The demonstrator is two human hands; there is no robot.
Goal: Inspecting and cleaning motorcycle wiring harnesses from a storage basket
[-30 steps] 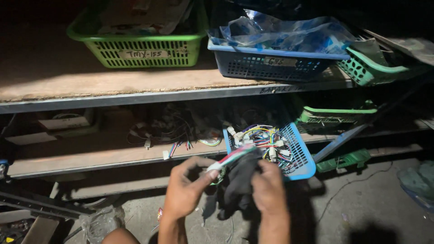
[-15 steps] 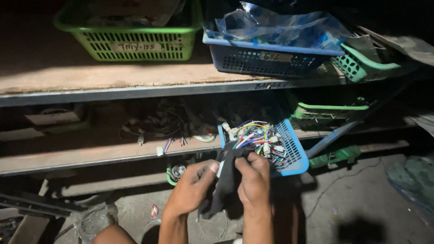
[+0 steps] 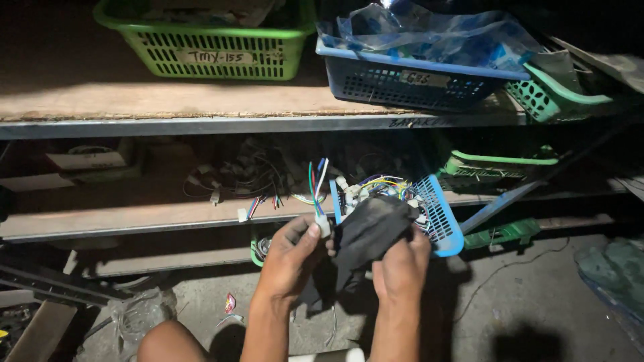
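Shelf edge [image 3: 201, 221], hands gripping black cloth [image 3: 369, 231]

This is a parts store or repair workshop's stockroom, dim and lit from near the camera; rough metal-edged shelves [image 3: 255, 124] with chipboard decks carry labelled plastic bins, a green basket [image 3: 208, 47] far left and a blue basket [image 3: 409, 84] holding plastic bags [image 3: 429, 33] to its right; the lower shelf [image 3: 134, 218] holds loose wiring harnesses [image 3: 248, 177] and a small blue tray [image 3: 439, 218] of coloured wires and connectors; below lies a dusty concrete floor [image 3: 537, 302] strewn with scraps.
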